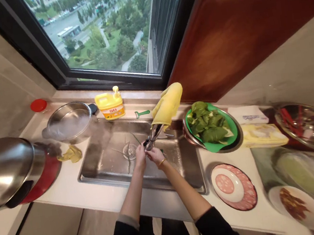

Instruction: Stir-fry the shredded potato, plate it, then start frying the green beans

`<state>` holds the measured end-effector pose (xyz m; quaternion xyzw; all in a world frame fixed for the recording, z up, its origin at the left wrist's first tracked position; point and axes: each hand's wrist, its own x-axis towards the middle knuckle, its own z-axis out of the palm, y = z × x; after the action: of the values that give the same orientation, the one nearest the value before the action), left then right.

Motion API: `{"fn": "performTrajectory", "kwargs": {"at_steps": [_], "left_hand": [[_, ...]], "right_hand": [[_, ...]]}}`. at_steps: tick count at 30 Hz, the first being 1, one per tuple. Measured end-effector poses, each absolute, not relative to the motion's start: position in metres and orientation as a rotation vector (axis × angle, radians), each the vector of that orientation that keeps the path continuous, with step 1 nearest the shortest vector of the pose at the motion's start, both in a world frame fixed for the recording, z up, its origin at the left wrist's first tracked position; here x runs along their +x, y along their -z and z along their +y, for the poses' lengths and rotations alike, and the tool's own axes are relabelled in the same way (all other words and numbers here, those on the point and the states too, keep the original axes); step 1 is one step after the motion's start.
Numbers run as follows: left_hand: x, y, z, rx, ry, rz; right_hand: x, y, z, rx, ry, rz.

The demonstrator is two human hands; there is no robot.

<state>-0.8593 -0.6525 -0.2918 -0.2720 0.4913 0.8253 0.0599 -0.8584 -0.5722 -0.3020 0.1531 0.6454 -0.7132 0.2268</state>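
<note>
The cloth (169, 102) is yellow, the tap (156, 132) and sink (102, 165) silver-grey. The bottle (104, 101) is yellow with an orange label (112, 112), the peeler (143, 113) green. The leaves (211, 123) are dark green, the basin (215, 147) brighter green, the plate (249, 185) patterned pink and white, the board (244, 36) reddish-brown.
</note>
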Motion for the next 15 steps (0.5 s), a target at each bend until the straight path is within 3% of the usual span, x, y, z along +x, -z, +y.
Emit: {"fn": "performTrajectory", "kwargs": {"at_steps": [9,15], "left_hand": [[-0.870,0.291,-0.670,-0.845,-2.416,1.450],[-0.869,0.283,-0.733,-1.086,-2.437,1.486]], "right_hand": [[-0.813,0.277,-0.495,0.606,2.005,1.656],[-0.849,0.279,-0.540,0.567,2.096,1.535]]}}
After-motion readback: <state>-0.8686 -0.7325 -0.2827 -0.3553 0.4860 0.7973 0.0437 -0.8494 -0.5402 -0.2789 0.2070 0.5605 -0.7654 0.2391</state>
